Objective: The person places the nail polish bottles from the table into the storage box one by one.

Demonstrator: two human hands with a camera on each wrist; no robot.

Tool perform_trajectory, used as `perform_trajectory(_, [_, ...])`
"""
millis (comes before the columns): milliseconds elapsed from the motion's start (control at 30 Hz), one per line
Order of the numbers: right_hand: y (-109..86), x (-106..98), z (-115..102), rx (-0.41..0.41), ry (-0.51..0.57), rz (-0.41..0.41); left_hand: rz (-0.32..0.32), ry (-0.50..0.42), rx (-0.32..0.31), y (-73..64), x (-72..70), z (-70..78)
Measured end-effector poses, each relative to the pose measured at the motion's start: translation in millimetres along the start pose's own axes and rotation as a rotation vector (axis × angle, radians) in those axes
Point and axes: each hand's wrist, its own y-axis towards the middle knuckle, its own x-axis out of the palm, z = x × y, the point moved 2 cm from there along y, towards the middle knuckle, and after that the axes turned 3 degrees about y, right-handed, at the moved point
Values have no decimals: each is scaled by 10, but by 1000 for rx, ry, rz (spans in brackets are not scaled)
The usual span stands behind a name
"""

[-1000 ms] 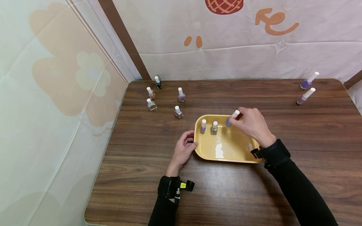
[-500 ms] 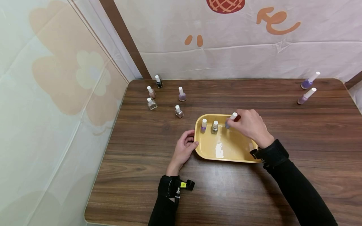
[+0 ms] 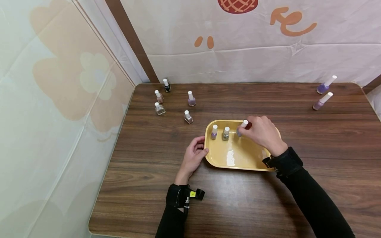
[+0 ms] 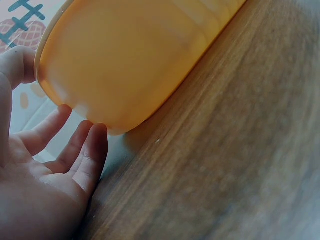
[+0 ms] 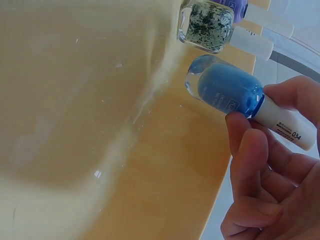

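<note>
Between thumb and fingers, my right hand (image 3: 263, 134) pinches a blue nail polish bottle (image 5: 227, 89) by its white cap, over the back part of a yellow tray (image 3: 242, 155). The bottle is tilted; whether its base touches the tray I cannot tell. Left of it, a purple nail polish bottle (image 3: 214, 135) and a clear one with dark flecks (image 3: 226, 135) stand in the tray. My left hand (image 3: 192, 158) holds the tray's left end, thumb at the rim and fingertips against the outer wall (image 4: 120, 65).
Several nail polish bottles stand at the back left of the wooden table (image 3: 143, 175), among them a black one (image 3: 167, 88) and a silvery one (image 3: 189, 119). Two purple bottles, one farther back (image 3: 322, 88) and one nearer (image 3: 317, 105), stand at the back right.
My right hand has moved slightly left and down with the blue nail polish bottle, closer to the flecked one. The left hand stays at the tray's end.
</note>
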Motion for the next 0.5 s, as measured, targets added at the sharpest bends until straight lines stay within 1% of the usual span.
perform_trajectory(500, [-10,40,-4,-17,-5,-16,2,11,-3,1,-1,3])
